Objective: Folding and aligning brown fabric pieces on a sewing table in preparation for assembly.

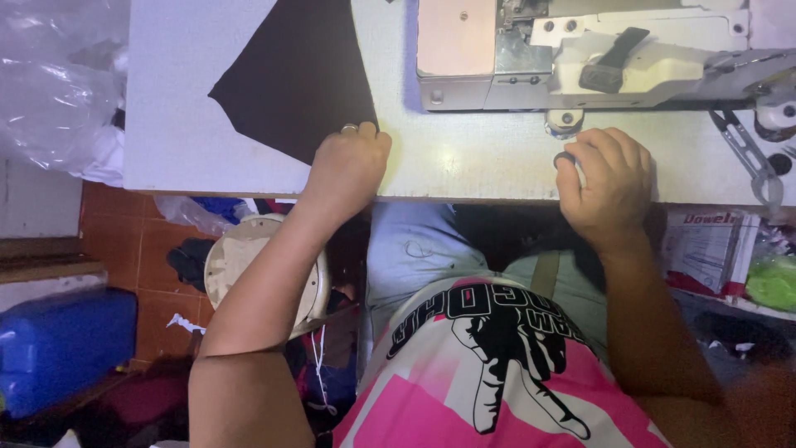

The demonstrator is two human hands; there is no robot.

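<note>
I sit at a white sewing table with a pale sewing machine at its far right. My left hand rests closed at the table's near edge, knuckles on the corner of a dark piece of fabric; a ring shows on one finger. My right hand lies on the table just below the machine, its fingers curled around a small dark ring-shaped object by the thumb.
Clear plastic bags pile up at the far left. Below the table are a blue container, a round cream-coloured stool seat, scraps on the red tiled floor, and printed paper with a green bag at right.
</note>
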